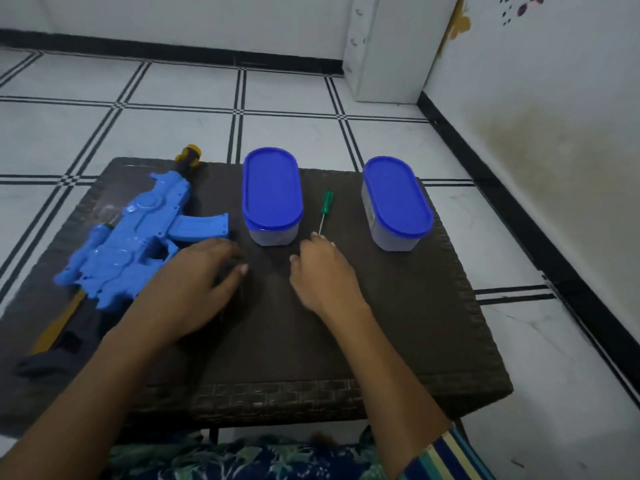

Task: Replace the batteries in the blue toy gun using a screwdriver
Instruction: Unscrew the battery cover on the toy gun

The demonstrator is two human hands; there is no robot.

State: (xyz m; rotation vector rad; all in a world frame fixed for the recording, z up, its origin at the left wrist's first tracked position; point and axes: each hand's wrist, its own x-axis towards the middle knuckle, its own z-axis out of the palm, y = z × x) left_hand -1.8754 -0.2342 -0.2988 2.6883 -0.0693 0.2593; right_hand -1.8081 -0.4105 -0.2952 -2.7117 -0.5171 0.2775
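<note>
Left hand [197, 282] rests relaxed beside the blue plastic toy gun [121, 251]; right hand [323, 271], fingers loose, touches the green-handled screwdriver [325, 211].

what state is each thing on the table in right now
gun: flat on its side, battery cover not visible
left container: upright, lid on
right container: upright, lid on
screwdriver: lying flat between the containers
left hand: rests on the table by the gun, holds nothing
right hand: fingers curled at the screwdriver tip, grip unclear
</note>
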